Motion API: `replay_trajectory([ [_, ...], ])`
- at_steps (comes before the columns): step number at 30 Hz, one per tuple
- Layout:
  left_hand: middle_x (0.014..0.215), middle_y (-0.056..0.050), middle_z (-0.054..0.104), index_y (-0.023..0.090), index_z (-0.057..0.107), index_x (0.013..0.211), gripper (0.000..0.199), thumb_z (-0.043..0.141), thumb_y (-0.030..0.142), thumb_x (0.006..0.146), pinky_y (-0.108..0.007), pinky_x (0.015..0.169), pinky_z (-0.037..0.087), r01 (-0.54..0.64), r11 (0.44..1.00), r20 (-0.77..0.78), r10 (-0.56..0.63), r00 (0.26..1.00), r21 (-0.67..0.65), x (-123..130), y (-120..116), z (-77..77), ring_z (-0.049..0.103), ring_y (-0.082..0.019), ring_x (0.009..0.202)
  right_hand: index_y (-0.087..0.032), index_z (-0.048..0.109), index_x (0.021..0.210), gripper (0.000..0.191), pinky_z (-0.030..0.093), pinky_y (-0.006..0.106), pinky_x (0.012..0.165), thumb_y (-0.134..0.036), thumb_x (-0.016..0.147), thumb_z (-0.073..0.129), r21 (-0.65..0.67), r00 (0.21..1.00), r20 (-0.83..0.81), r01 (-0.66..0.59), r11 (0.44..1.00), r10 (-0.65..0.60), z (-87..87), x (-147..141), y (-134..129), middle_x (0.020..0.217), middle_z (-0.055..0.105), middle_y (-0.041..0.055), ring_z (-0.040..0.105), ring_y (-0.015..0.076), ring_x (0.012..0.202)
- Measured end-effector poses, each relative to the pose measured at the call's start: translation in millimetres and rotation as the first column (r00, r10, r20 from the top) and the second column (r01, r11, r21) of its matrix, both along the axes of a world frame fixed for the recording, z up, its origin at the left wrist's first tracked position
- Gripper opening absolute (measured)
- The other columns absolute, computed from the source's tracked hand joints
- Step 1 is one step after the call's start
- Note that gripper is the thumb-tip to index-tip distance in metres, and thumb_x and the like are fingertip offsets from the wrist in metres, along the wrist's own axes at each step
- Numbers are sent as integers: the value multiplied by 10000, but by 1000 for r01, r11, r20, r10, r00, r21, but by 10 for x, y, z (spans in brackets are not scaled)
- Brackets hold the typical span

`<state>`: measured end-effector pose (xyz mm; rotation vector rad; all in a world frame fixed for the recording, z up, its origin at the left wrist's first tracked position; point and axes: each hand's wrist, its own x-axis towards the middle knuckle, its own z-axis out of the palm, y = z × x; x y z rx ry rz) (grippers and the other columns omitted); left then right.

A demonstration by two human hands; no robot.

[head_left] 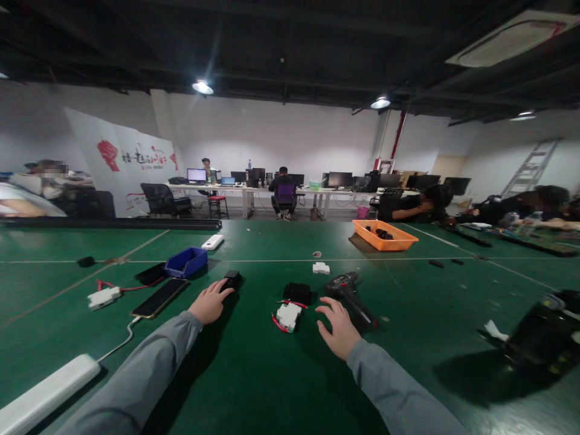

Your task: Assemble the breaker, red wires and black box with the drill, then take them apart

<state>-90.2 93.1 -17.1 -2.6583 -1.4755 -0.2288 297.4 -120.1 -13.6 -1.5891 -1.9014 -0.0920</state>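
Observation:
My left hand (211, 303) reaches forward with its fingers closed on a small black box-shaped part (232, 278) at the table's middle left. Fingers spread and holding nothing, my right hand (338, 326) hovers beside a black cordless drill (350, 296). Between my hands lies a white block like a circuit breaker (289, 316), with short red wires attached. Just behind it sits a black part (297, 293). Farther back rests another white block (321, 267). To the left of my left hand are a phone (160, 298) and a blue bin (186, 262).
A white power strip (49, 396) lies front left, cabled to the phone. Beyond the phone is a white block with red wires (104, 298). An orange tray (385, 235) holds black parts. A bulky black object (544, 338) stands right. Other people sit at both sides and behind.

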Motion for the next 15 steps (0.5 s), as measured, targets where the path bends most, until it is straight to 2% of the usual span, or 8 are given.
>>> replay_trajectory([
  [4,1470,-65,399,284,605,1155,518,510,104,679,-505,1067,367,10,1000,28,-11,1000,19,-22,25,111,323,-299,1396,-216,627,1035,204,421,495,1027,-185,849,549,7,999,-37,-2,1000,2,-22,15,111,1289,510,115,481,289,1227],
  [8,1424,-92,430,219,588,1036,360,508,141,694,-465,1046,388,19,997,74,-24,997,79,133,73,133,369,-280,1358,-221,630,1003,184,431,499,1021,-177,842,551,7,998,-70,-5,1000,6,-43,26,136,1277,513,112,495,289,1210],
  [11,1461,-119,391,198,541,1174,479,509,151,698,-466,1077,357,-4,995,106,-7,994,104,254,115,47,353,-277,1369,-219,628,1005,184,433,503,1019,-179,844,548,6,997,-78,-10,1000,11,-34,24,101,1276,510,115,496,290,1208],
  [15,1513,-91,363,239,413,1402,700,461,106,716,-480,1104,329,-46,994,143,31,989,103,277,192,-116,328,-260,1399,-215,624,1018,191,442,499,1014,-176,851,540,7,996,-88,-23,1000,24,-21,16,78,1278,504,115,503,283,1196],
])
